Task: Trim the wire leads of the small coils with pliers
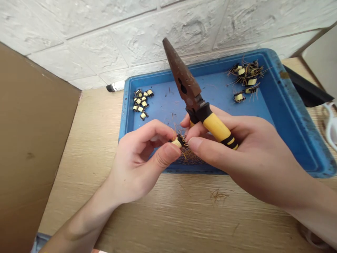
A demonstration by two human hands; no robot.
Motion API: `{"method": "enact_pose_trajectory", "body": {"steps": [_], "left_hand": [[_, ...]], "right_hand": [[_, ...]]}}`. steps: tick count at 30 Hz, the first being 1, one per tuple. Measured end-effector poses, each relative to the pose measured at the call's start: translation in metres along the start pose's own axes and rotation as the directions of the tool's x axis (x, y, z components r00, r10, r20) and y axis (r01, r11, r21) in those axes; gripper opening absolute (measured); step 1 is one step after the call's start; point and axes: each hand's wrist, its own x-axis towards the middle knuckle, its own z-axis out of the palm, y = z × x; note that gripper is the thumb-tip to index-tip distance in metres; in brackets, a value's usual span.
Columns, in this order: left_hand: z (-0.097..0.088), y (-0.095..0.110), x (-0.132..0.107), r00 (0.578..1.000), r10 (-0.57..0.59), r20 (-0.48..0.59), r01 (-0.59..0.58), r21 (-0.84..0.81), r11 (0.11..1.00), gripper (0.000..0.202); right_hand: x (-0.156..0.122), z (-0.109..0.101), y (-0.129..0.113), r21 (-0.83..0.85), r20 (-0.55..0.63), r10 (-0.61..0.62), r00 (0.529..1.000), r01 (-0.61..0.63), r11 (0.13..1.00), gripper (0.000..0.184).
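Note:
Between the thumb and forefinger of my left hand [142, 158] is a small transformer [177, 141] with a yellow-wrapped middle, black ends and fine copper wires. My right hand [237, 151] holds long-nose pliers [185, 79] with yellow and black handles, jaws closed and slanting up to the left. Its thumb and forefinger tips meet at the transformer's right side, by the wires. Below them a heap of cut wire [191, 156] lies in the near part of a blue tray [210, 170].
Finished-looking small transformers [140, 102] with short pins cluster at the tray's left; others with long wires [244, 79] lie at its right. A black-capped marker [116, 86] rests outside the tray. A cardboard panel [31, 140] stands left; wire scraps [219, 194] lie on the table.

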Motion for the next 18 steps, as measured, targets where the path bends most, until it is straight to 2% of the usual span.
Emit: {"method": "enact_pose_trajectory", "body": {"steps": [8, 18], "left_hand": [[0.0003, -0.0015, -0.0011, 1.000, 0.016, -0.001, -0.016, -0.003, 1.000, 0.031], [0.0002, 0.0023, 0.0008, 0.999, 0.037, 0.021, -0.038, 0.053, 0.998, 0.040]], "right_hand": [[0.0015, 0.0017, -0.0013, 0.017, -0.007, 0.000, 1.000, 0.000, 1.000, 0.019], [0.0023, 0.0008, -0.0026, 0.006, -0.021, 0.005, 1.000, -0.004, 1.000, 0.023]]}}
